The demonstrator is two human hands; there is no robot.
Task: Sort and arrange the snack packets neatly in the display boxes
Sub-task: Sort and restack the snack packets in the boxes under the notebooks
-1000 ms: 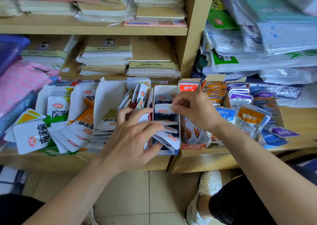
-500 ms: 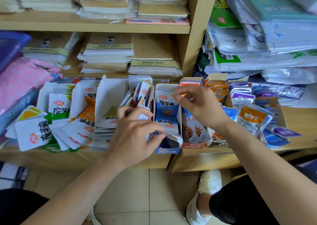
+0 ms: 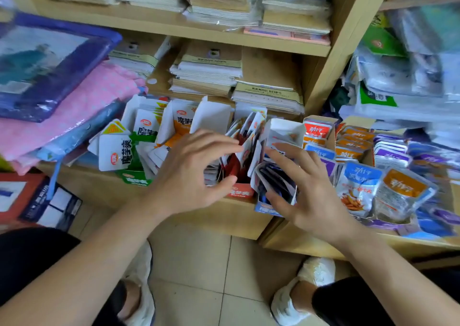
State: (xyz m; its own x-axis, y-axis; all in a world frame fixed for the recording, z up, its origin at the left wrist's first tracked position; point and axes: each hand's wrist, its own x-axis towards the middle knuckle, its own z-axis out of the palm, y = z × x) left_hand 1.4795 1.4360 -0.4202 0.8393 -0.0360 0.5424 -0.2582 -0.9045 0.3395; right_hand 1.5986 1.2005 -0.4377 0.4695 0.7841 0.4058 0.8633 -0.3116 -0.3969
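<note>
Left hand (image 3: 189,176) over red display box (image 3: 240,192): fingers spread, loosely bent, index tip touching tops of upright packets (image 3: 246,149), thumb near box front lip. Right hand (image 3: 316,194) just beside: fingers spread, index and thumb flanking dark-blue packets (image 3: 275,180) in blue display box (image 3: 266,208), nothing pinched. Both boxes side by side at front edge of shelf (image 3: 224,221). Green box (image 3: 134,180) to left; loose packets (image 3: 358,189) crowd right. Open room in front, above tiled floor (image 3: 199,263).
</note>
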